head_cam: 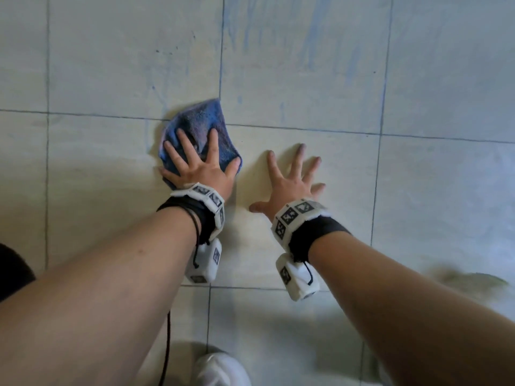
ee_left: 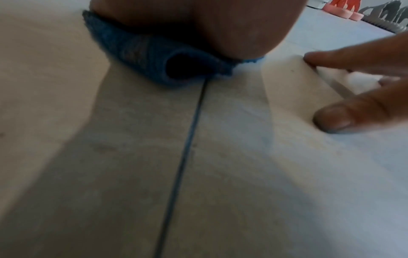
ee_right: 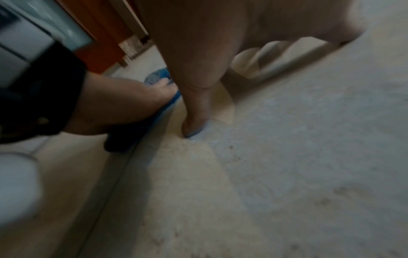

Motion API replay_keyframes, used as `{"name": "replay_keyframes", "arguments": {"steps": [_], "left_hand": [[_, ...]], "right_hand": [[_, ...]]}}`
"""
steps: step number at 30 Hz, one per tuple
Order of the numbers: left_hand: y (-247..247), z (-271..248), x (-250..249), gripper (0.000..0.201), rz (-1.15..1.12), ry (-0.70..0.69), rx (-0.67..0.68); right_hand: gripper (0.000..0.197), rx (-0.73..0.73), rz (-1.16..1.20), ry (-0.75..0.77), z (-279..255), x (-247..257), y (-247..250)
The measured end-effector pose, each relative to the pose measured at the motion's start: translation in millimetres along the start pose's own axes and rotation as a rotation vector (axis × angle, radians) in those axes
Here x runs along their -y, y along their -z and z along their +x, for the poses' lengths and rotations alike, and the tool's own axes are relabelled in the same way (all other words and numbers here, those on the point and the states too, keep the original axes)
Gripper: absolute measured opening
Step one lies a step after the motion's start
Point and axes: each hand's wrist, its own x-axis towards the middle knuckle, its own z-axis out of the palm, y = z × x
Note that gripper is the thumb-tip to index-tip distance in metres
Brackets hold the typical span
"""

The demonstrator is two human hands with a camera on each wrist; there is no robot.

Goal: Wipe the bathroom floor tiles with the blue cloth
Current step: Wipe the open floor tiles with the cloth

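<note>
The blue cloth lies bunched on the pale floor tiles, across a grout crossing. My left hand presses flat on it with fingers spread and straight. In the left wrist view the palm sits on the folded cloth. My right hand rests flat on the bare tile just to the right of the cloth, fingers spread, holding nothing. The right wrist view shows its thumb on the tile beside the left hand and the cloth.
Blue streaks mark the far tiles. A greenish smudge lies at right. A white shoe and black cord are near me. Pink slippers stand farther off. A brown wooden panel rises at left.
</note>
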Motion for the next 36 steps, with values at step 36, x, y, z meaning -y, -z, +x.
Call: {"name": "replay_keyframes", "arguments": {"steps": [36], "left_hand": [[-17,-8,82,0.072,-0.155,0.273,-0.127]], "right_hand": [[0.107,-0.176,-0.271,0.380,29,59,5]]}}
